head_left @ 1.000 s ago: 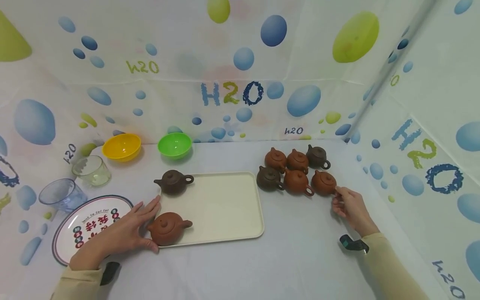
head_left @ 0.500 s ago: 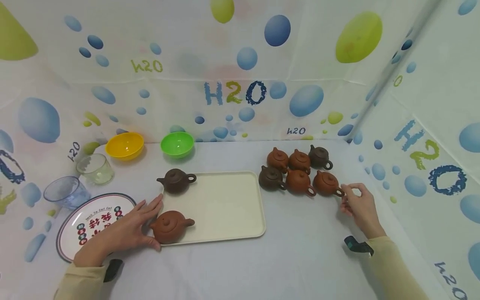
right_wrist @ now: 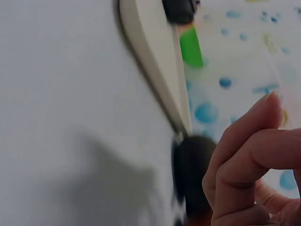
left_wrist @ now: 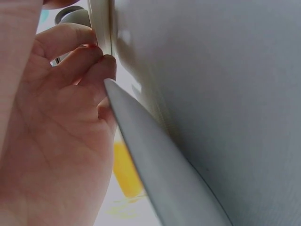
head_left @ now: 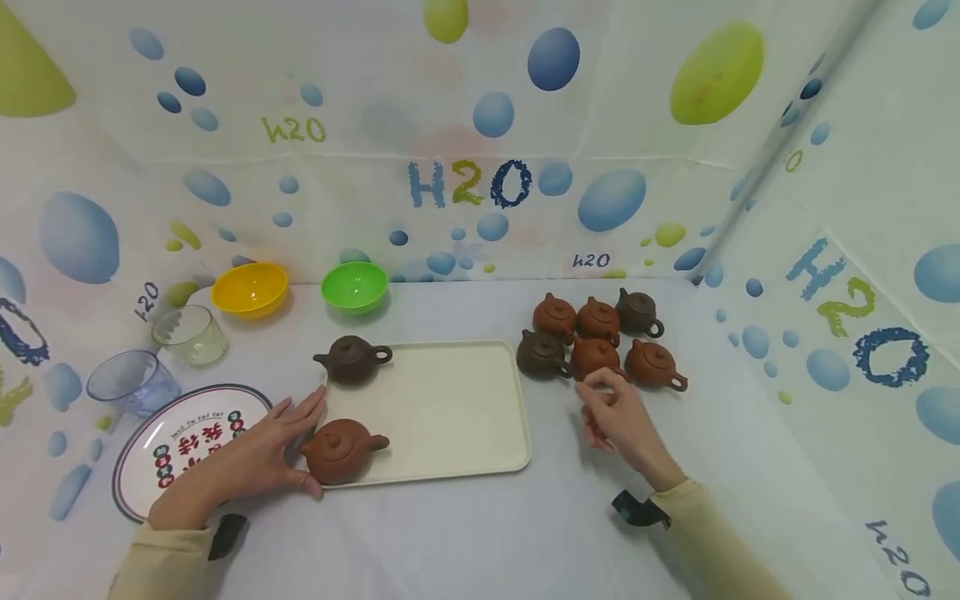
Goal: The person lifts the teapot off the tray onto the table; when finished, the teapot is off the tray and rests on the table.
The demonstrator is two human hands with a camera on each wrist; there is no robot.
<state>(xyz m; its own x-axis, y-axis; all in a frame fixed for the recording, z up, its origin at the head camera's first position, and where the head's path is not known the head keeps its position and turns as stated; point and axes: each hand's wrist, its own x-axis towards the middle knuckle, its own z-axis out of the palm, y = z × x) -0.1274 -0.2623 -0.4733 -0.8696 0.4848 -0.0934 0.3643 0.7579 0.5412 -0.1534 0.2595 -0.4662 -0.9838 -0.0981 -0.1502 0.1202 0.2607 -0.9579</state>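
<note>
In the head view my left hand lies with fingers spread along the left end of a cream tray. A reddish-brown teapot sits between its thumb and fingers, at the tray's front left corner. Farther back on the tray stands a dark brown teapot. My right hand, its fingers loosely bent and holding nothing visible, hovers in front of a middle orange-brown teapot, whose handle it partly hides. Beside that are a dark teapot and a reddish teapot.
Behind these stand two reddish teapots and a dark one. A patterned oval plate lies left of the tray. Blue and greenish glasses, a yellow bowl and a green bowl line the left and back.
My right hand has left the handle of the rightmost front teapot and moved left to the middle one. That teapot's handle now points farther right than at first. The left hand stays put.
</note>
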